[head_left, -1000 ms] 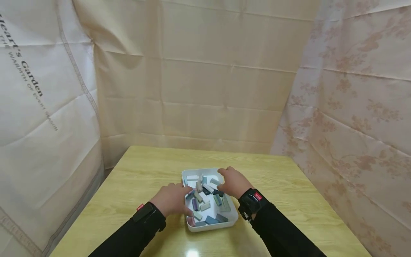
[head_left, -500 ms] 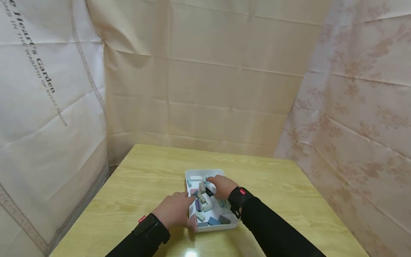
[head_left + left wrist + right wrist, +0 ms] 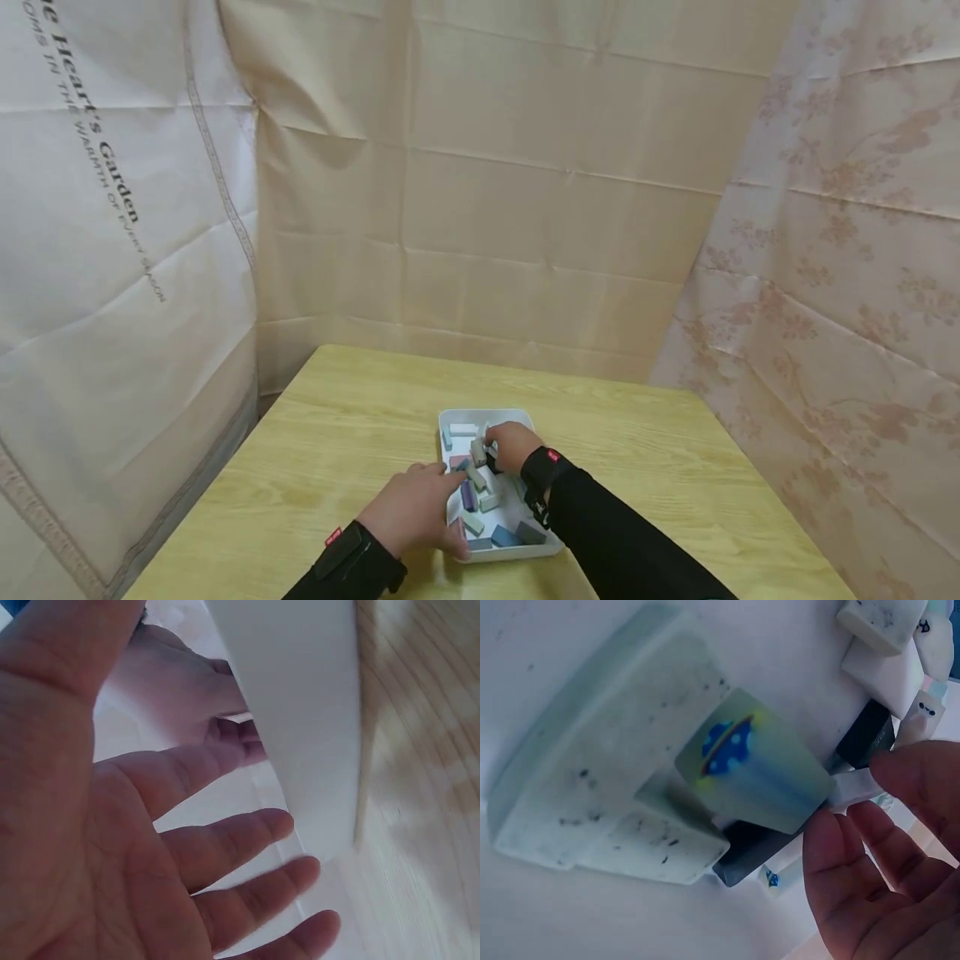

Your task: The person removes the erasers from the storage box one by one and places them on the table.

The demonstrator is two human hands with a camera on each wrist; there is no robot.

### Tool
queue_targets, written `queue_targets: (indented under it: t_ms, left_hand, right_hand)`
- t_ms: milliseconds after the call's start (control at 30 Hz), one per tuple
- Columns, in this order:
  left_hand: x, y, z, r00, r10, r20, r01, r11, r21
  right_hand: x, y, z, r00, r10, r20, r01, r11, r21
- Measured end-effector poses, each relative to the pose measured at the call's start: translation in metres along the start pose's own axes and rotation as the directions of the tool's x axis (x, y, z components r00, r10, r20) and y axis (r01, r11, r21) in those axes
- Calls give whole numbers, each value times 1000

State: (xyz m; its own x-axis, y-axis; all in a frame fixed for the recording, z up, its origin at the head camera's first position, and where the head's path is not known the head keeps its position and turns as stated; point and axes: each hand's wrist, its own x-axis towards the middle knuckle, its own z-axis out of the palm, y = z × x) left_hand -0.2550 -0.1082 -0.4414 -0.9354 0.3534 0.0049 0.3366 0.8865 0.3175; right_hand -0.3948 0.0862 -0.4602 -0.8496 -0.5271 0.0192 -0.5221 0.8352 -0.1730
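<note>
A white tray (image 3: pixel 517 553) holds many small blocks that look like used erasers. My right hand (image 3: pixel 513 446) reaches into its far right part. There the thumb and fingers pinch a small white eraser (image 3: pixel 853 787), with a dark eraser (image 3: pixel 864 731) close beside it. Nearer the right wrist camera lie a pale eraser with a blue printed picture (image 3: pixel 742 765) and a big smudged greenish eraser (image 3: pixel 592 765). My left hand (image 3: pixel 411 510) is at the tray's left rim, fingers extended and spread in the left wrist view, holding no eraser.
Purple (image 3: pixel 468 497), blue (image 3: pixel 506 537) and grey (image 3: pixel 530 533) erasers lie in the near half of the tray. Under the tray is a light wooden table (image 3: pixel 360 400). Beige cloth (image 3: pixel 480 208) hangs behind it, with more cloth at both sides.
My right hand has moved from the tray's right rim inward over the erasers and now pinches a white one. The left hand stays by the left rim. The head view has shifted slightly.
</note>
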Motion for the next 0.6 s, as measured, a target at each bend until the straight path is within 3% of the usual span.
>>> queue_targets:
  t_ms: [300,467,600]
  left_hand:
    - [4,9,2,997,-73,-2,73,997,-23]
    - [8,7,4,997,-76,1,76,997,-18]
    - [10,0,4,998,-62,-13,61,998,-19]
  right_hand:
    - [-2,0,4,999,24,-31,-22,998,52]
    - [-11,1,-6,999,-4,-51,9,996,86]
    - [-22,4,-26,994,-41,-97,50,994,92]
